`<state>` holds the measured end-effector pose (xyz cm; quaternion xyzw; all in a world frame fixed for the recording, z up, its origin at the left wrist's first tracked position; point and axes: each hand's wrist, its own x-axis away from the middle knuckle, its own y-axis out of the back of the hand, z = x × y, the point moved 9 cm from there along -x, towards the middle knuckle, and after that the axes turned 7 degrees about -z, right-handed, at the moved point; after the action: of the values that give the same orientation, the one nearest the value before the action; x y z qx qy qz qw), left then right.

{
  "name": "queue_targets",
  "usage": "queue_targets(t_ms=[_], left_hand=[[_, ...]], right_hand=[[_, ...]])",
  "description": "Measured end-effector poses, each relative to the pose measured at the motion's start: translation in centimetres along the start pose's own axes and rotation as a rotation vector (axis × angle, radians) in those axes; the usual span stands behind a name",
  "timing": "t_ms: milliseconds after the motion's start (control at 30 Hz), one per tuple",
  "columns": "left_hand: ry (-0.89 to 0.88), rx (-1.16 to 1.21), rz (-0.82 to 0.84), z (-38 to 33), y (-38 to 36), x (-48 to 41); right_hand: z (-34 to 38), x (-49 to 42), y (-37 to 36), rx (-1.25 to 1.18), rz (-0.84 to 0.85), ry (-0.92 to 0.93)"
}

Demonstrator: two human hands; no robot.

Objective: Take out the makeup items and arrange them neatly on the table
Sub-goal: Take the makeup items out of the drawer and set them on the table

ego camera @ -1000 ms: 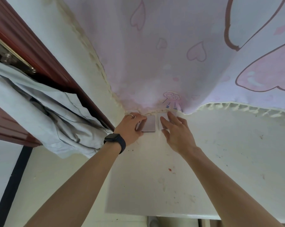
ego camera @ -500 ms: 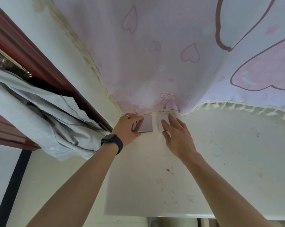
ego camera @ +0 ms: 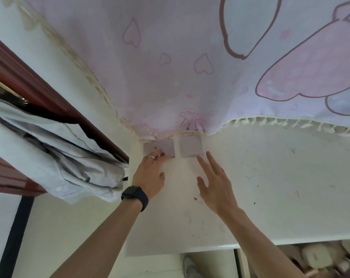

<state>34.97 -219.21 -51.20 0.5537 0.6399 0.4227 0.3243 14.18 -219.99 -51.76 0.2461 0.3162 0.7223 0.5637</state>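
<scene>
Two flat square compacts lie side by side at the far edge of the table (ego camera: 270, 187), just under the hem of the pink cloth (ego camera: 170, 57) that hangs behind the table. Both are of a dull mauve-grey colour, and a narrow gap is between them. The left compact (ego camera: 162, 146) lies nearest the table's far left corner, and the right compact (ego camera: 191, 146) is just beside it, toward the middle of the table.

The left hand (ego camera: 150, 175) lies flat over the table with its fingers nearly straight. Its fingertips rest on the near edge of the left compact and grip nothing. It wears a ring (ego camera: 151, 157) on one finger and a dark watch (ego camera: 135, 195) on the wrist.

The right hand (ego camera: 214, 187) is spread wide above the table, the fingers straight and apart, holding nothing. Its fingertips come very close to the near edge of the right compact; I cannot tell if they touch it.

The table is white, with small red and dark marks on it. To the left of the table a grey garment (ego camera: 59, 157) hangs from a red-brown door frame (ego camera: 29, 87). Below the table's near edge I see a shoe (ego camera: 188, 265) and an open drawer (ego camera: 314, 257), whose contents are too blurred to name.
</scene>
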Motion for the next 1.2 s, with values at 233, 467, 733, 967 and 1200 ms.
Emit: queue_targets(t_ms=[233, 467, 733, 967, 1200], left_hand=[[-0.168, 0.144, 0.065, -11.5, -6.2, 10.9], [-0.608, 0.08, 0.13, -24.8, -14.1, 22.4], [-0.375, -0.117, 0.641, -27.4, -27.7, 24.6], [-0.397, -0.425, 0.569, -28.6, -31.7, 22.4], [-0.375, -0.45, 0.548, -29.0, -32.8, 22.0]], right_hand=[[-5.9, 16.8, 5.5, -0.111, -0.152, -0.25], [-17.0, 32.1, 10.5, -0.103, -0.199, -0.662], [-24.3, 34.7, 15.6, 0.208, -0.23, -0.672], [-29.3, 30.8, 15.8, 0.486, 0.027, -0.684], [-31.3, 26.5, 15.3, 0.608, 0.088, -0.655]])
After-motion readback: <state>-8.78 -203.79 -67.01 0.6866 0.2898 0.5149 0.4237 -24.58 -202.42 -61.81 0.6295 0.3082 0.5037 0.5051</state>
